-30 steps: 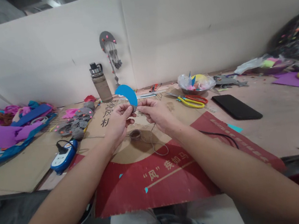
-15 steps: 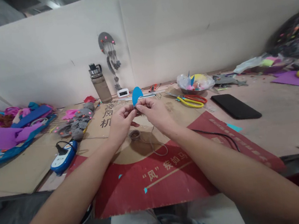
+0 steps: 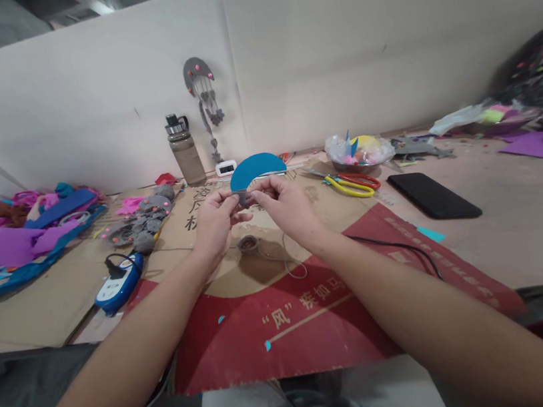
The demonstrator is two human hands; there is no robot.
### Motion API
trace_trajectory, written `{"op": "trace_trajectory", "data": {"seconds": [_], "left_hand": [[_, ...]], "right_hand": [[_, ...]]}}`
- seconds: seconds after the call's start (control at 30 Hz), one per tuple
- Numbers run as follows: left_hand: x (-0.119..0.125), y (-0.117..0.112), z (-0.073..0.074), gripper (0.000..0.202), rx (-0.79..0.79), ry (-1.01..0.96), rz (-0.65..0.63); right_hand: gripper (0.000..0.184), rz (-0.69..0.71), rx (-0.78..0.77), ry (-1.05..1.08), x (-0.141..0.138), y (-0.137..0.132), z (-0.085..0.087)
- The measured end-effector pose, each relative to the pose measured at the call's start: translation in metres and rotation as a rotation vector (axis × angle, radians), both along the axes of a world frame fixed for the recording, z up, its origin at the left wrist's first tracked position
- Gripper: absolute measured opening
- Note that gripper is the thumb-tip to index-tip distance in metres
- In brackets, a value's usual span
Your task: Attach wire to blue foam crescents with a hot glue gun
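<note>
My left hand [image 3: 216, 219] and my right hand [image 3: 283, 206] are raised together over the cardboard [image 3: 287, 316], fingers pinched. Between them they hold a blue felt half-moon [image 3: 255, 166] that stands up above the fingertips, its flat edge down. A small grey piece sits where the fingertips meet. A thin cord [image 3: 294, 264] hangs from my right hand down to the cardboard, beside a small round spool [image 3: 247, 244].
Yellow and orange scissors [image 3: 352, 183] and a bowl of scraps [image 3: 356, 152] lie right of my hands, a black phone [image 3: 432, 194] farther right. A water bottle [image 3: 185, 149], small clock [image 3: 226, 167] and grey hanging sample [image 3: 203, 98] stand at the back wall. A blue device [image 3: 119, 286] and felt scraps [image 3: 23, 231] lie left.
The blue half-moon has turned in my fingers: first a crescent leaning left, then edge-on, now broadside with its arc on top. Both hands stayed in place.
</note>
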State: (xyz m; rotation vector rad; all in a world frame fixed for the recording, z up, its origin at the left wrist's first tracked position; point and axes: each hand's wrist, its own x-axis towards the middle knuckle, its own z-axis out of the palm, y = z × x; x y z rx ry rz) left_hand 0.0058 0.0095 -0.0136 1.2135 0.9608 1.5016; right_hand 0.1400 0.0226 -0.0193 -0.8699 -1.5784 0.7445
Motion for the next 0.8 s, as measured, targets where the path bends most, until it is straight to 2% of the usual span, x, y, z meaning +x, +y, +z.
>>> {"op": "trace_trajectory", "data": {"seconds": [0.17,0.37,0.8], "left_hand": [[0.0007,0.0021,-0.0026,0.011,0.016,-0.088,-0.056],[0.0003,0.0021,-0.0047,0.011,0.013,-0.099,-0.100],[-0.0003,-0.0013,-0.0004,0.011,-0.014,-0.095,-0.090]], "right_hand": [[0.013,0.006,-0.065,0.082,0.0000,0.0049,-0.0037],[0.016,0.058,-0.152,0.160,0.0012,0.0077,-0.0041],[0.013,0.071,-0.153,0.163,-0.0013,0.0065,-0.0016]]}}
